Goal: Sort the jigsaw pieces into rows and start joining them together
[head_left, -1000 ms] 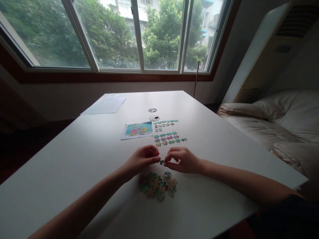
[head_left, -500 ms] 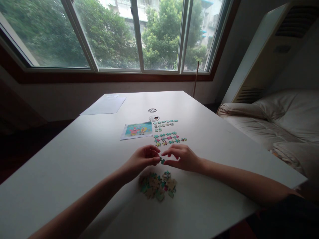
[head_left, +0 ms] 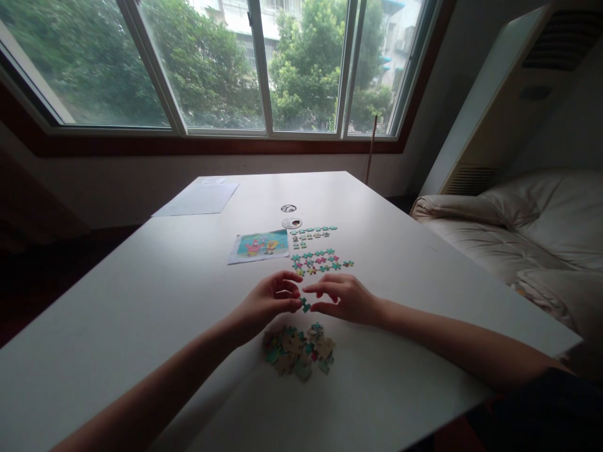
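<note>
A small green jigsaw puzzle piece (head_left: 305, 305) is held at the fingertips of my left hand (head_left: 274, 296), above the table. My right hand (head_left: 346, 296) faces it from the right, thumb and forefinger apart, with a narrow gap to the piece. Below both hands lies a loose heap of puzzle pieces (head_left: 301, 355), some showing their plain brown backs. Just beyond my fingers, more puzzle pieces (head_left: 320, 260) are laid out in rows, with further short rows behind them. A colourful cartoon picture sheet (head_left: 258, 246) lies to the left of the rows.
All of this is on a white table (head_left: 141, 301). Two round items (head_left: 291, 223) lie beyond the picture sheet. White paper (head_left: 196, 199) rests at the far left corner. A pale sofa (head_left: 471, 226) stands to the right, and a window (head_left: 301, 69) is behind the table.
The puzzle piece has shifted slightly left and turned a little at my left fingertips. My right forefinger has moved slightly left; otherwise both hands stay nearly in place.
</note>
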`<act>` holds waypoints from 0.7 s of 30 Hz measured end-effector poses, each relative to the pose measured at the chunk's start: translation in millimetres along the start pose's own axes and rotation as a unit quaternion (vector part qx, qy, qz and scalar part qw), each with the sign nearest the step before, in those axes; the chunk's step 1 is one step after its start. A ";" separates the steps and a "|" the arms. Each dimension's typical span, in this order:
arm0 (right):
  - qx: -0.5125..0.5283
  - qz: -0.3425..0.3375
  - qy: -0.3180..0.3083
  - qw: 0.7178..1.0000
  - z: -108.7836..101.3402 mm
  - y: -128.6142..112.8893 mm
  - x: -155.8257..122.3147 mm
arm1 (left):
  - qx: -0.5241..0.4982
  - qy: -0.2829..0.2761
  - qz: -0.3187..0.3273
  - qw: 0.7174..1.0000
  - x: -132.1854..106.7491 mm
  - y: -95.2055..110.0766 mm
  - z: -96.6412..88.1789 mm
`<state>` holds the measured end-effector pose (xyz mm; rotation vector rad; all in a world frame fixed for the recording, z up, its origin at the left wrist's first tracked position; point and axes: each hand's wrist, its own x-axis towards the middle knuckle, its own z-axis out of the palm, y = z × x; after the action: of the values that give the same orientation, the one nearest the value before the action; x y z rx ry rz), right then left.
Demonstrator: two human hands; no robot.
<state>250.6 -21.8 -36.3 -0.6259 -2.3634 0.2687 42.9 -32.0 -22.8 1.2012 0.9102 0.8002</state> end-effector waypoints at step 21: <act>0.007 -0.012 0.051 0.999 -9.9 6.4 0.0 | 0.266 -0.048 0.043 0.962 -3.9 14.1 -14.6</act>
<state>259.4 -16.0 -31.1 -0.5899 -2.2686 0.2367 27.5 -26.7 -10.0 1.7430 1.0329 0.5726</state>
